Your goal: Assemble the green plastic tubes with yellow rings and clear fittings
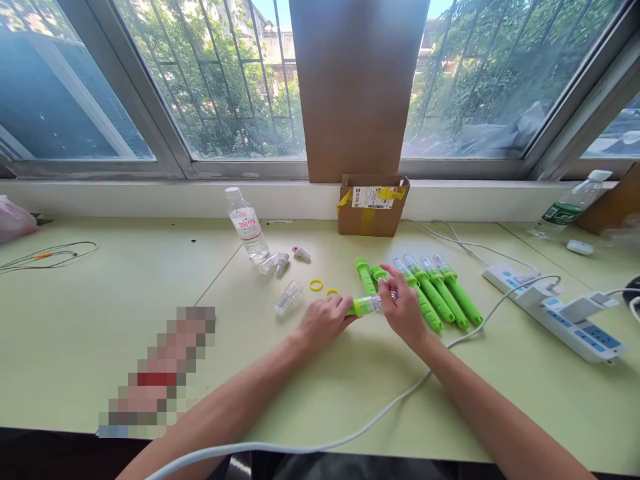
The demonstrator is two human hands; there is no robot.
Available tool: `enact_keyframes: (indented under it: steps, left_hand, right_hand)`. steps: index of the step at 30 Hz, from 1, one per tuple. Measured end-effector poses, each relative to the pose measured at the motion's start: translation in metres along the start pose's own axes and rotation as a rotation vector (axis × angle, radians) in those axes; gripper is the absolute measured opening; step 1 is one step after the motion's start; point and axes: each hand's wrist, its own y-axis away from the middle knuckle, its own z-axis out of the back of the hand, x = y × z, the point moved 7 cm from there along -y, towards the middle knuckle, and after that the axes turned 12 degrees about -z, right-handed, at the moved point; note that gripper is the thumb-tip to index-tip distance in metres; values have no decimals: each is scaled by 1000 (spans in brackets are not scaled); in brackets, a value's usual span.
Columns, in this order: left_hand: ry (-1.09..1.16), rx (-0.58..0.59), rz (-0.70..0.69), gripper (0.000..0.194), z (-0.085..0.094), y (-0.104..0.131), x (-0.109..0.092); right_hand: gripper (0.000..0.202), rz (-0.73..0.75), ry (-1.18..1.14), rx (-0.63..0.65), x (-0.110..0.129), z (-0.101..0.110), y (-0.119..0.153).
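My left hand is wrapped round a green plastic stick with a yellow ring and a clear cap. The stick lies roughly level, and most of its handle is hidden in that hand. At its right end, my right hand closes on the clear cap, partly covering it. Just behind and right of my hands lie several similar green sticks with clear caps. Two green handles without visible clear caps lie left of them. Two loose yellow rings and a clear cap rest left of my hands.
A water bottle stands behind several small clear and grey parts. At the back is a cardboard box. A power strip lies on the right, and a white cable crosses the front. Another bottle stands far right.
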Motion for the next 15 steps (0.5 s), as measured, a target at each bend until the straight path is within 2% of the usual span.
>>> enact_keyframes:
  steps: [3, 7, 15]
  left_hand:
    - [1, 15, 0, 24, 0, -1, -1]
    - [9, 68, 24, 23, 1, -1, 2]
    - [-3, 103, 121, 26, 7, 1, 22]
  right_hand:
    - [28, 12, 22, -22, 2, 0, 0]
    - [22, 56, 31, 12, 5, -5, 2]
    - [18, 133, -15, 123, 13, -12, 8]
